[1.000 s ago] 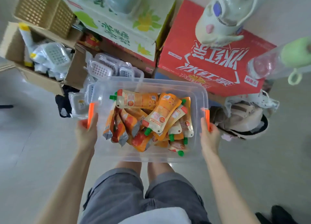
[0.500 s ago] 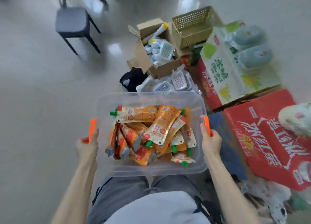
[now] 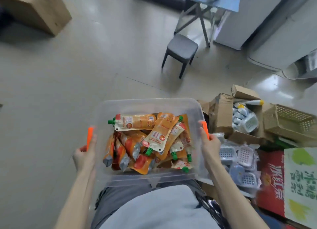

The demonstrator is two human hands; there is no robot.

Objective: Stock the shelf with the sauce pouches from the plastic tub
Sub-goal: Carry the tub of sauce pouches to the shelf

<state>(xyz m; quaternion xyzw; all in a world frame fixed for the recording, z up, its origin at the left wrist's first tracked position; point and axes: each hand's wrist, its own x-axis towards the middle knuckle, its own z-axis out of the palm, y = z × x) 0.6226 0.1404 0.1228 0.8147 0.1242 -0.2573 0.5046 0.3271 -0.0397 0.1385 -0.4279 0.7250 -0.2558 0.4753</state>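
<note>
I hold a clear plastic tub [image 3: 149,102] in front of my waist, above the floor. Several orange sauce pouches [image 3: 159,134] with green caps lie heaped inside it. My left hand [image 3: 85,155] grips the orange clip handle on the tub's left side. My right hand [image 3: 208,145] grips the matching orange handle on the right side. No shelf is in view.
A dark stool [image 3: 181,48] stands ahead on the tiled floor, with a folding table [image 3: 204,8] and a white cabinet [image 3: 267,22] behind it. Open cartons [image 3: 223,115], a woven basket [image 3: 288,122], packaged goods and a red box [image 3: 271,185] crowd the right. A big carton [image 3: 32,8] sits far left.
The view has swung left with the tub carried along. The boxes have slid from in front of me to my right, and the stool and table now lie ahead.
</note>
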